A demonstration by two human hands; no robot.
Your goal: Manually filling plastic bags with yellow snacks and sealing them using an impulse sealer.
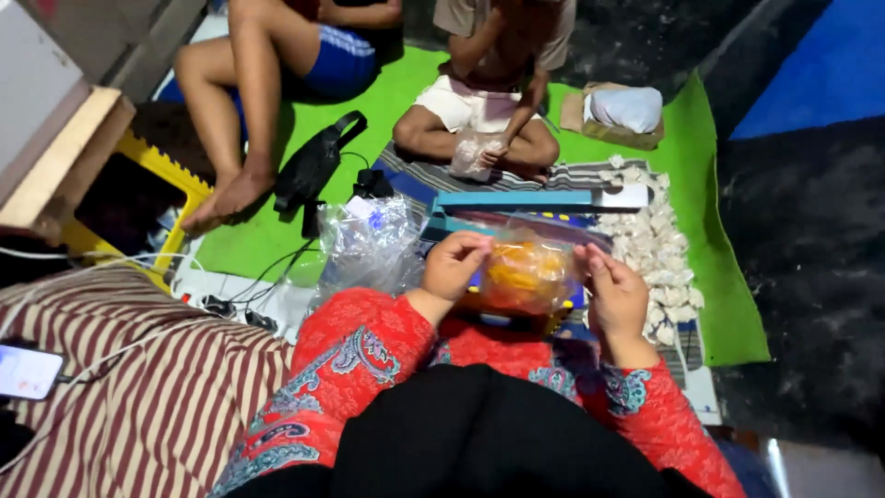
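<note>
Hands at centre frame, left hand (454, 266) and right hand (616, 297) each pinching a side of a clear plastic bag of orange snacks (525, 273), held above a blue bag sealer (516, 201), small white packets (656, 249) piled just right.

Orange-yellow filled clear bag (525, 272), red patterned sleeves (355, 355), green mat (710, 184), maroon-and-cream striped cloth (157, 397).

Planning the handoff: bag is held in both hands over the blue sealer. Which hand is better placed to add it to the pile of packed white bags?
Probably right. The right hand grips the clear bag of orange snacks on the side nearest the pile of small white packets. The left hand sits beside the crumpled empty bags.
</note>
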